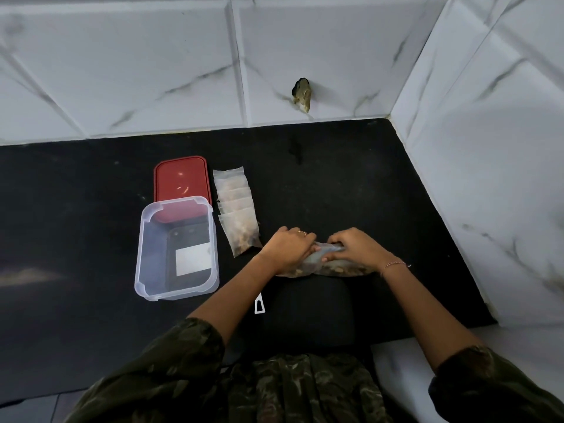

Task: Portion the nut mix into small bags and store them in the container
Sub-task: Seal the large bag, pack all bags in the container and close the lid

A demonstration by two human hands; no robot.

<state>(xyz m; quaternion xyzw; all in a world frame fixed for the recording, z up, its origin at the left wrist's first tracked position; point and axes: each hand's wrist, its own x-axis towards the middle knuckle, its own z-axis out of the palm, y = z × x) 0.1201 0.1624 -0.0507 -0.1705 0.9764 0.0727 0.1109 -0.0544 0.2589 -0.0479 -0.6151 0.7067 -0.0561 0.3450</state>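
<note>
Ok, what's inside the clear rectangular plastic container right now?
No bags: the clear rectangular plastic container shows only a white rectangular label at its base. The filled small clear bags lie beside it. Nothing covers its inside; its far wall overlaps the red lid.

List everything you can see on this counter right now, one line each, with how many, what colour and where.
container: one, clear plastic, open, left on the counter
lid: one, red, behind the container, near edge hidden by it
small bags: several, clear with brown nut mix, overlapping in a row right of the lid and container
large bag: one, clear with nut mix, under both hands
plastic piece: one, white, beside the left forearm; kind unclear
counter: one, black
wall tiles: white marbled, behind and right
left hand: grips the large bag
right hand: grips the large bag
</note>
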